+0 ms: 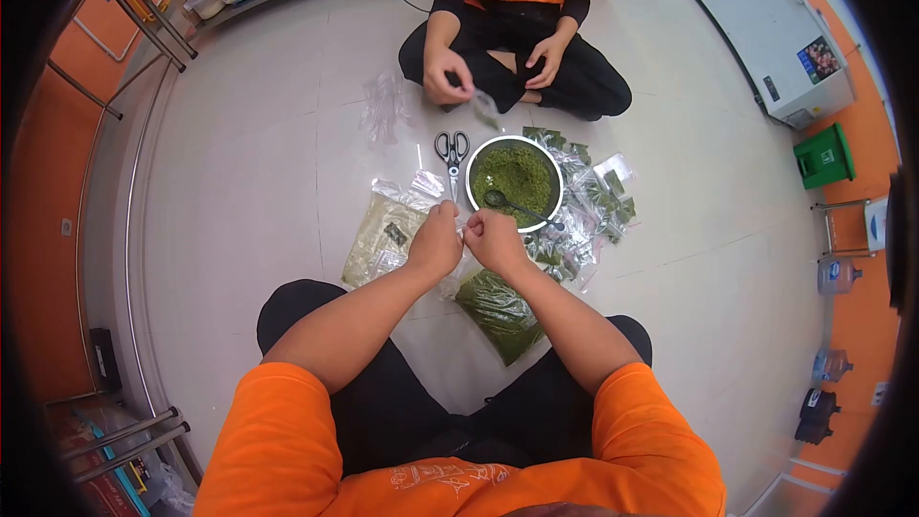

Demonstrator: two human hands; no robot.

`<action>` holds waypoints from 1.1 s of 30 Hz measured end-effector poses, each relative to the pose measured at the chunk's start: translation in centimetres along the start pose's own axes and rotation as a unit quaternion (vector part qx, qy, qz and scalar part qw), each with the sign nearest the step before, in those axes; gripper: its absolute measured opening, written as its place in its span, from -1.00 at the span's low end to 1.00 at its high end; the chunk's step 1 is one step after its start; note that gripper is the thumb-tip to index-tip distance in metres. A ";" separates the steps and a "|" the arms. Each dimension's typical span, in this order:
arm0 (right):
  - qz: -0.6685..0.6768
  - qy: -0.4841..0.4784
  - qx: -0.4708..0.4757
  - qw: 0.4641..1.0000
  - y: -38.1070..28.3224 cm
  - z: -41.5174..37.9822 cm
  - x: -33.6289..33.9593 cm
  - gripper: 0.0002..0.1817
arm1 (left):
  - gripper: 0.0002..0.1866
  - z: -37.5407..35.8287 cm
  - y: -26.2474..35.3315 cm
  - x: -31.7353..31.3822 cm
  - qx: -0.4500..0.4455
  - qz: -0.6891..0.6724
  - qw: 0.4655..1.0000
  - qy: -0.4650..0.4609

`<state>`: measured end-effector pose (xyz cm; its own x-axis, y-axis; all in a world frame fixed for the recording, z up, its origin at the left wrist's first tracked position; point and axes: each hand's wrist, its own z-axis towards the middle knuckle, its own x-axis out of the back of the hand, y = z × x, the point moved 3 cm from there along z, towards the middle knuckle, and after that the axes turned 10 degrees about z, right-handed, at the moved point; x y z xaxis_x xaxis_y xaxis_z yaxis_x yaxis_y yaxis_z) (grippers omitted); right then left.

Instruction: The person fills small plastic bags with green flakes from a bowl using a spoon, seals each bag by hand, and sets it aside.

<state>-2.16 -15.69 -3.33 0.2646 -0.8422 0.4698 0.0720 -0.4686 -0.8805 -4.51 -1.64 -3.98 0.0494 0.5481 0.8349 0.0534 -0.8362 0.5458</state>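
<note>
Forearms converge | left hand (436,241), right hand (495,239): grips pinched on small clear packet (466,224) | beside bowl (479,158)

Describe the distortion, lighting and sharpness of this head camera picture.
Head view: strong fisheye bends the metal rails at the left and leaves black corners; even overhead light gives soft shadows on the pale tiled floor; the left hand and right hand are sharp, but whatever small they pinch is unresolved.

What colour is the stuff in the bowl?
Green, in the white bowl; the head view shows it.
</note>
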 end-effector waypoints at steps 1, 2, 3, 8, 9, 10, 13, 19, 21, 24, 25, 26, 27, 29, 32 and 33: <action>-0.017 -0.007 0.012 1.000 0.3 0.0 0.0 -0.85 | -0.60 0.3 -0.4 -0.2 0.013 -0.011 1.000 -0.003; -0.046 0.004 0.019 0.999 1.0 0.2 0.2 -0.86 | -0.60 0.6 -0.9 -0.5 0.039 -0.030 0.998 -0.033; -0.076 0.015 0.026 0.997 1.3 0.3 0.5 -0.86 | -0.60 0.6 -0.4 0.7 0.065 -0.049 0.995 -0.062; -0.063 0.032 0.015 0.997 1.3 1.1 1.7 -0.86 | -0.49 1.3 -0.2 -0.1 -0.080 -0.029 0.996 -0.040; -0.051 0.021 0.000 0.998 1.5 1.2 2.0 -0.85 | -0.44 1.3 -0.1 -0.2 -0.136 -0.006 0.990 -0.029; -0.039 0.009 -0.014 0.999 1.7 1.4 2.2 -0.84 | -0.39 1.4 0.0 -0.2 -0.193 0.017 0.981 -0.017; 0.108 -0.036 -0.123 0.986 3.4 2.0 2.8 -0.84 | -0.27 0.8 0.3 0.1 -0.209 -0.011 0.971 -0.112; 0.273 -0.130 -0.248 0.921 3.1 1.5 2.7 -0.84 | -0.32 0.2 1.3 0.2 -0.228 0.068 0.971 -0.020; 0.275 -0.145 -0.259 0.915 2.8 1.4 2.7 -0.81 | -0.41 0.7 1.1 0.2 -0.216 0.043 0.975 -0.029; 0.264 -0.170 -0.256 0.914 2.7 1.3 3.3 -0.73 | -0.52 0.7 1.1 0.3 -0.199 0.035 0.978 -0.057; 0.248 -0.174 -0.259 0.917 2.6 1.2 4.0 -0.69 | -0.55 0.7 1.1 0.4 -0.193 0.037 0.978 -0.070; 0.233 -0.178 -0.261 0.920 2.5 1.2 5.0 -0.65 | -0.56 0.8 1.0 0.4 -0.170 0.033 0.981 -0.086; 0.217 -0.182 -0.264 0.922 2.2 1.1 6.0 -0.62 | -0.56 1.0 0.8 0.4 -0.147 0.028 0.984 -0.102; -0.033 -0.100 -0.224 0.969 6.1 2.1 8.4 -0.48 | -0.56 1.2 0.3 0.5 -0.089 0.028 0.988 -0.120; -0.343 0.017 -0.159 0.926 10.5 2.1 10.4 -0.45 | -0.55 1.5 -0.8 0.9 -0.003 0.049 0.991 -0.126; -0.345 0.028 -0.162 0.924 11.5 1.6 10.3 -0.43 | -0.54 1.7 -1.1 0.9 0.014 0.058 0.990 -0.130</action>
<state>2.95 -29.30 -8.77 0.2128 -0.3212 0.9228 -0.0880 -0.9469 -0.3093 -2.87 -0.19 -3.98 0.3108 0.4380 0.8435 0.0597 -0.8947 0.4426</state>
